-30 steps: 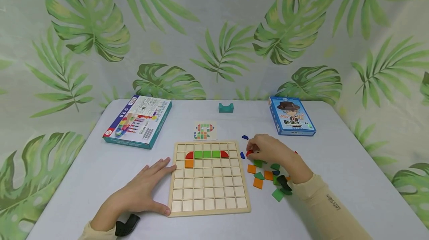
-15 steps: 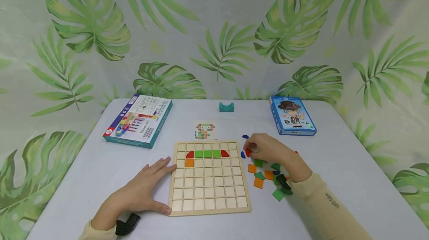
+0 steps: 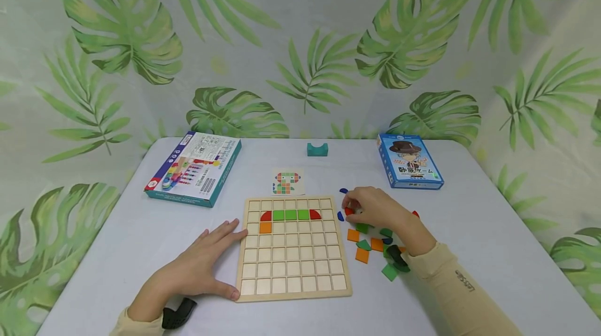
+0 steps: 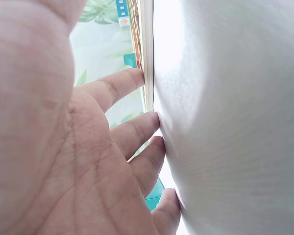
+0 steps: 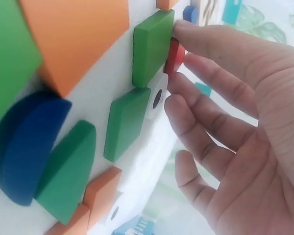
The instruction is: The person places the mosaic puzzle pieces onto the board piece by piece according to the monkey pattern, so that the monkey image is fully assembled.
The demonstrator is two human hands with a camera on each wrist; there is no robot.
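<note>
A wooden grid board [image 3: 347, 273] lies on the table, bearing three green squares [image 3: 291, 215], two red quarter-round tiles [image 3: 314, 214] and an orange square [image 3: 265, 227]. My left hand [image 3: 199, 265] is spread at its left side, index finger and thumb touching the edge; the left wrist view shows the fingertips [image 4: 136, 77] against the board's side. To the right of the board, my right hand [image 3: 375, 210] pinches a red tile [image 3: 349, 211] with rounded edge. In the right wrist view that red tile [image 5: 174, 56] is partly hidden by the fingers, beside a green square [image 5: 154, 49].
Under and near my right forearm lie several loose tiles, among them an orange square [image 3: 362, 255], a green square [image 3: 389, 272] and a blue half-round [image 3: 340, 216]. A pattern card [image 3: 288, 182] sits behind the board. Farther back are two boxes [image 3: 194, 169] [image 3: 410, 163] and a teal block [image 3: 317, 150].
The red tile at my right fingertips shifts and tilts slightly, and the right hand moves a touch to the left. My left hand and the board stay put.
</note>
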